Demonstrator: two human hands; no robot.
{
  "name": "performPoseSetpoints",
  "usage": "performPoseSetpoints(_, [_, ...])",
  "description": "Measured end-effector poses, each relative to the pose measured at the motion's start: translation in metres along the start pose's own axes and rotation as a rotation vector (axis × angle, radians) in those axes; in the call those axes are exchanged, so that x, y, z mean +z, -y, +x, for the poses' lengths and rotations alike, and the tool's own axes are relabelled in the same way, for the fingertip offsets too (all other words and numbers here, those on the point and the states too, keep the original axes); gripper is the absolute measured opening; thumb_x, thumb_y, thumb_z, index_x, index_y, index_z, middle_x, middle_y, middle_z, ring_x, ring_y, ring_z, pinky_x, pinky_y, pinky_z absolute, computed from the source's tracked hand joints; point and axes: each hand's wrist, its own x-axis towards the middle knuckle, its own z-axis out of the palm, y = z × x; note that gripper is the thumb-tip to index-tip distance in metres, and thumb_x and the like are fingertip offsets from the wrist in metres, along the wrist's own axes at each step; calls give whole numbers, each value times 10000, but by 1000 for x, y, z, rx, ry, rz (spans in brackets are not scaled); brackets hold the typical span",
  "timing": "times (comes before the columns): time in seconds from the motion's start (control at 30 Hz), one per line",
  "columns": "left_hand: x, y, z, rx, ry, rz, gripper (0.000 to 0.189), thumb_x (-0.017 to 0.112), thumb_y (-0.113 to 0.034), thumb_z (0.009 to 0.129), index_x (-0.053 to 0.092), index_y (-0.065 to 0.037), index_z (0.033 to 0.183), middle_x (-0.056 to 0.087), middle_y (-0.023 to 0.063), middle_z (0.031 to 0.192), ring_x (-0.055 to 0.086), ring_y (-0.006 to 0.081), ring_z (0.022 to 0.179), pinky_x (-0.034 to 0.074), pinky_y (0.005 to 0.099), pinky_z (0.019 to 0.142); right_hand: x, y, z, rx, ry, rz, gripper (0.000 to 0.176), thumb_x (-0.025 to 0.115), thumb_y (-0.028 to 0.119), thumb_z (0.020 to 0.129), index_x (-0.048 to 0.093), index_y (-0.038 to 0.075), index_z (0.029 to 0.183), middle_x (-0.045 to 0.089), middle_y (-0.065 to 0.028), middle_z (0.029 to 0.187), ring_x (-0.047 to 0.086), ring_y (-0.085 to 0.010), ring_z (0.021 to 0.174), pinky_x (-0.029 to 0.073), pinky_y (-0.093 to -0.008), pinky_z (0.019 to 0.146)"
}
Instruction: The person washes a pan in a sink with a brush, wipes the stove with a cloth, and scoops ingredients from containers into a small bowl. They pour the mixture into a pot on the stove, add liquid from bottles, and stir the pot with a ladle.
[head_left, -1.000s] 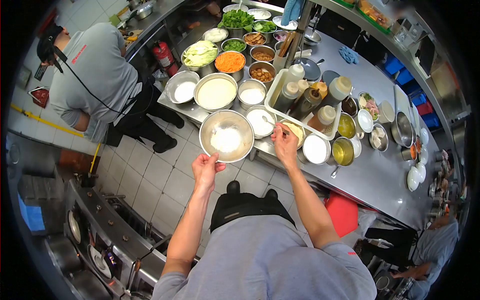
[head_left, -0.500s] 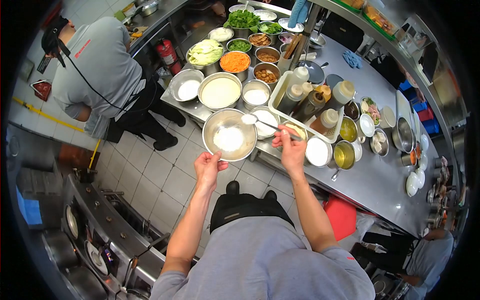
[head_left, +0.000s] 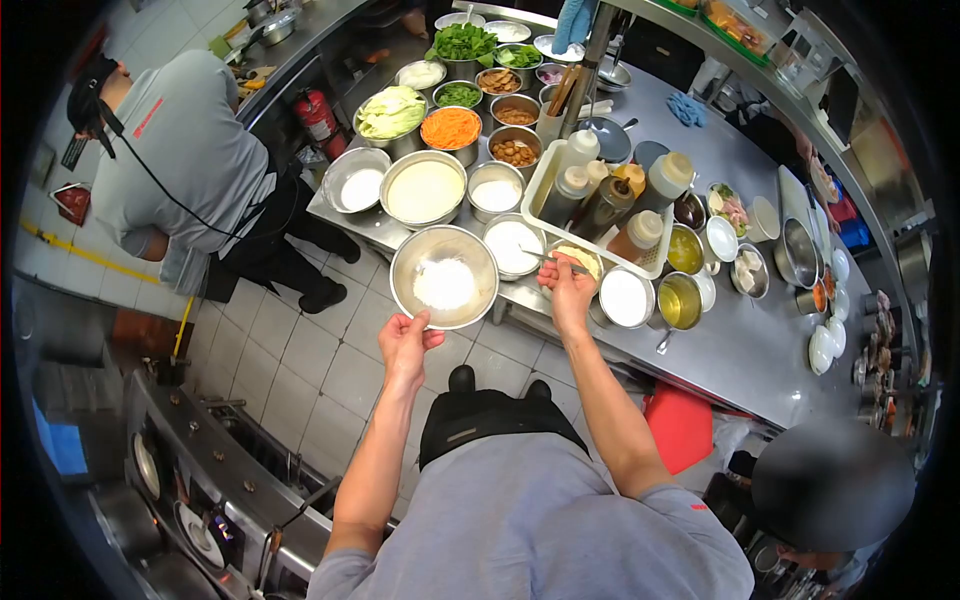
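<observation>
Moved from bowl (head_left: 408,266) to tub (head_left: 513,276), the spoon (head_left: 537,256) is held pointing left by the right hand (head_left: 569,293); the bowl is gripped by the left hand (head_left: 407,345).

Cool, bright light is filling the middle of the kitchen, and the white contents of the steel bowl (head_left: 465,243) are glaring, losing nearly all texture. The surface (head_left: 735,360) is giving back a soft sheen, with a small spot glinting toward its right end. I'm seeing the pale floor tiles (head_left: 320,375) clearly, while the stove side (head_left: 200,440) is lying in dimmer light and curving with the round lens. Black is rimming the corners. The fingers (head_left: 425,336) are showing crisply, but a large dark shape (head_left: 835,485) at lower right is smearing heavily.
</observation>
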Motion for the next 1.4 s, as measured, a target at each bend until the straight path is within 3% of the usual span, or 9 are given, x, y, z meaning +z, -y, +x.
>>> performPoseSetpoints(0.43, [7,-6,10,17,69,-16,183,633,-96,856,476,-24,794,609,116,708,635,172,587,551,258,533,31,88,-57,-157,244,-196,236,529,134,936,607,-51,1060,633,-109,824,609,-133,656,529,-249,596])
performPoseSetpoints(0.57, [2,-11,13,45,91,33,140,622,-97,853,536,11,871,621,105,748,629,165,596,550,260,545,34,89,-42,-668,127,-717,186,539,89,914,639,-24,1021,639,-97,814,587,-109,611,482,-221,551])
performPoseSetpoints(0.63, [-3,-12,16,51,68,68,148,620,-97,851,557,26,905,628,98,782,615,145,599,535,244,530,26,61,-21,-489,201,-718,260,462,27,835,611,-10,1044,625,-204,963,582,-375,872,465,-409,803])
performPoseSetpoints(0.7, [-7,-23,13,66,127,114,141,605,-84,857,575,12,956,632,65,814,601,99,608,498,188,515,15,12,2,-494,299,-724,206,452,48,826,598,-30,949,604,-246,946,570,-411,917,455,-442,812])
performPoseSetpoints(0.8, [-11,-39,11,96,179,146,96,596,-86,869,549,-14,912,611,43,779,563,76,579,467,176,495,18,-17,0,-624,125,-732,241,522,128,869,604,-46,1014,606,-224,826,572,-407,836,452,-464,781])
performPoseSetpoints(0.83, [-12,-46,12,109,197,154,85,593,-87,874,535,-26,886,599,34,759,549,68,569,460,176,489,15,1,-13,-412,198,-761,317,556,114,853,544,-49,1124,602,-215,908,574,-387,874,458,-450,797])
performPoseSetpoints(1.0, [9,-77,17,156,446,231,161,600,-104,884,470,-60,802,582,45,689,551,86,519,452,195,460,-23,25,-74,-380,20,-723,523,619,109,835,402,28,1303,550,-158,1043,576,-276,740,488,-364,694])
performPoseSetpoints(1.07, [29,-81,12,152,545,284,145,595,-95,883,468,-55,823,585,51,691,558,91,519,459,198,459,-52,43,-110,-209,-55,-730,456,605,120,833,455,26,1253,567,-182,1029,578,-325,911,477,-399,784])
performPoseSetpoints(1.4, [139,4,-77,-105,1009,342,129,594,-53,873,527,-11,974,627,92,789,610,145,578,523,229,505,-215,-14,-336,128,-552,-737,285,620,110,811,590,-23,1061,619,-192,1010,624,-305,884,508,-370,752])
